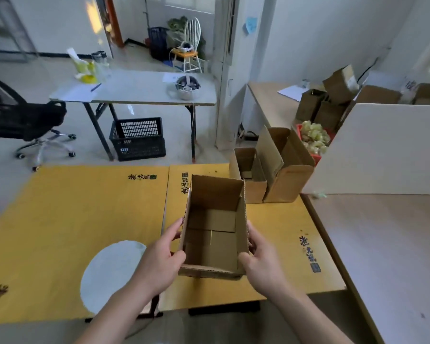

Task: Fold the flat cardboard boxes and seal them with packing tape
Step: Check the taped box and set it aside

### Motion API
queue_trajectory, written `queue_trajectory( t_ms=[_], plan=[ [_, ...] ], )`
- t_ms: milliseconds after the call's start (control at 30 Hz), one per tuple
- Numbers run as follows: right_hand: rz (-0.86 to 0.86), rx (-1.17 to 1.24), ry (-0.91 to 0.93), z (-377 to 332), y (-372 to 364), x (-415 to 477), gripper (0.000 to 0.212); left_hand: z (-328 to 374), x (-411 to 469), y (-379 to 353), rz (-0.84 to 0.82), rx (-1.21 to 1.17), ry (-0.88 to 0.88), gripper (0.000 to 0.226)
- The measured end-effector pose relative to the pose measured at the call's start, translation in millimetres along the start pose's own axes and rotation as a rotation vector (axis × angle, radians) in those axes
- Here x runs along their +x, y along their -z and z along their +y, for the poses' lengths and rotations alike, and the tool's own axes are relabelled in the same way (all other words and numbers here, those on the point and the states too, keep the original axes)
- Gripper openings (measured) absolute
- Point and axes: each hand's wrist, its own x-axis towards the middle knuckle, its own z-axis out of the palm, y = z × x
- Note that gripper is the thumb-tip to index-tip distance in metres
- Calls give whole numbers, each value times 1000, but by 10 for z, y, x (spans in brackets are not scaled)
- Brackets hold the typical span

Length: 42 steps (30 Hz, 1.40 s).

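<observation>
The fingers of the left hand (159, 259) and right hand (261, 264) are partly hidden by the box (216, 192). The chair (35, 120) is cut off at the left edge.

White walls (320, 33), pale floor (159, 58), folding table (139, 91), black office chair (23, 115)

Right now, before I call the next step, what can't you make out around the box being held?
- Head view: underside of the held box, taped or not, hidden by its own floor flaps.
- Head view: fingers of the left hand and right hand, partly behind the box's side walls.
- Head view: floor of the tall box behind, blocked by its own walls.
</observation>
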Motion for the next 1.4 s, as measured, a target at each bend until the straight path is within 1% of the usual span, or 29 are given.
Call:
queue_trajectory(
  t_ms=[367,467,533,567,600,700,733,867,1033,1133,1267,1367,1400],
  plan=[
    [-29,-185,47,-412,175,1637,76,140,1551,9,109,26,112,74],
    [-11,-287,84,-497,283,2062,83,156,2041,-27,125,27,136,75],
    [-41,-403,75,-493,301,2296,87,141,2333,-103,104,36,164,76],
    [-74,-474,58,-491,296,2378,85,123,2448,-149,80,44,193,76],
    [-111,-550,43,-476,289,2441,78,99,2539,-205,47,60,219,76],
    [-171,-705,39,-394,254,2550,46,57,2681,-374,-23,127,245,75],
    [-168,-719,43,-366,245,2567,41,63,2697,-408,-21,132,258,74],
    [-125,-721,86,-263,217,2651,47,70,2708,-495,9,169,288,75],
    [-90,-740,119,-267,203,2675,29,117,2688,-522,49,191,325,78],
    [-59,-753,138,-330,215,2578,26,187,2604,-459,96,201,279,79],
    [14,-796,168,-425,241,2345,15,354,2429,-355,128,311,116,73],
    [102,-850,191,-493,287,2076,27,509,2246,-289,106,433,-27,68],
    [137,-870,199,-530,307,1965,28,555,2175,-272,89,468,-77,67]
  ],
)
